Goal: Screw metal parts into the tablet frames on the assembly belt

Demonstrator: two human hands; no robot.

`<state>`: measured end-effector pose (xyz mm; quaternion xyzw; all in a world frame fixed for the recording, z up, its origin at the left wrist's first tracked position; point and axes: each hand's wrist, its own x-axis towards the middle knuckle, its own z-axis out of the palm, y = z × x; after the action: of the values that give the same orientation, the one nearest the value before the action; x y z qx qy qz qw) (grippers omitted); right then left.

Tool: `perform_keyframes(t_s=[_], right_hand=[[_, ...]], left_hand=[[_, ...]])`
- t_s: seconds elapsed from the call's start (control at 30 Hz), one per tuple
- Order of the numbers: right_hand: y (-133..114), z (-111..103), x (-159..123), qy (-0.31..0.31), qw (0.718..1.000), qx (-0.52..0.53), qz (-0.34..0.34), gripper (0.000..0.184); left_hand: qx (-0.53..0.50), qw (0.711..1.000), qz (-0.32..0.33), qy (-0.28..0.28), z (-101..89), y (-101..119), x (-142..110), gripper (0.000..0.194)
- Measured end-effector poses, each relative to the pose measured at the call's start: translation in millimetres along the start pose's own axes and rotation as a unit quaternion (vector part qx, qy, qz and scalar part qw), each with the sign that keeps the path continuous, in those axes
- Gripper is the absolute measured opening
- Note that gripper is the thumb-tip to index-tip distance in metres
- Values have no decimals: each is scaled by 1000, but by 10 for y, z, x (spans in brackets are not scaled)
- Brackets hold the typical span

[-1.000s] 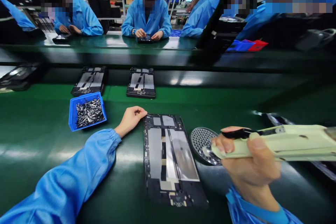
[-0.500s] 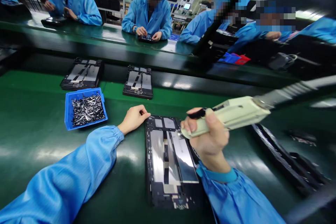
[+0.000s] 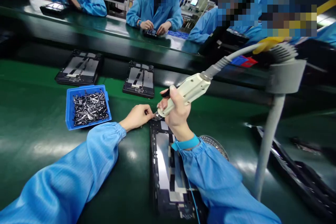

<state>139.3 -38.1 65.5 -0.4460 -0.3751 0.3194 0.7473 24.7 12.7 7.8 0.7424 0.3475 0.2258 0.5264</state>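
An opened tablet [image 3: 163, 154], its silver inner plates and dark board exposed, lies in front of me on the green work surface. My right hand [image 3: 180, 110] is closed round a cream electric screwdriver [image 3: 194, 89], whose tip meets the tablet's top left corner. At that same corner the thumb and fingers of my left hand [image 3: 138, 116] are pinched together close to the tip; what they hold, if anything, is hidden. A blue band [image 3: 187, 143] circles my right wrist. My right sleeve covers part of the tablet.
Left stands a blue bin [image 3: 68, 110] of small dark metallic parts. Behind it lie two stacks of open tablets [image 3: 81, 68] [image 3: 139, 80]. A perforated metal dish [image 3: 216, 145] and a grey post [image 3: 271, 136] are right. People in blue coats [image 3: 157, 3] work across the bench.
My right hand has brought the screwdriver left and up to the tablet's corner, beside my left fingers. The view has shifted slightly, and the grey post now shows.
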Motion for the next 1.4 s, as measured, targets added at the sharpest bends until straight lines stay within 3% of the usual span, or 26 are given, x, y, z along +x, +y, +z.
perform_keyframes(t_s=[0.77,0.97,1.13,1.23,1.4], right_hand=[[55,24,-93,16,999,6,-33,39],[-15,-149,-206,-66,994,52,-72,33],[53,-136,-231,-80,992,53,-78,32],[-98,-83,-212,-69,990,81,-87,34],[-681,-138,-201,-88,979,141,-120,39]], left_hand=[[2,1000,-1,21,21,-55,-11,12],[33,999,-3,40,55,-52,-40,20],[65,995,10,70,88,-54,-80,7],[90,992,23,85,112,-81,-79,4],[134,983,55,115,54,-127,-64,6]])
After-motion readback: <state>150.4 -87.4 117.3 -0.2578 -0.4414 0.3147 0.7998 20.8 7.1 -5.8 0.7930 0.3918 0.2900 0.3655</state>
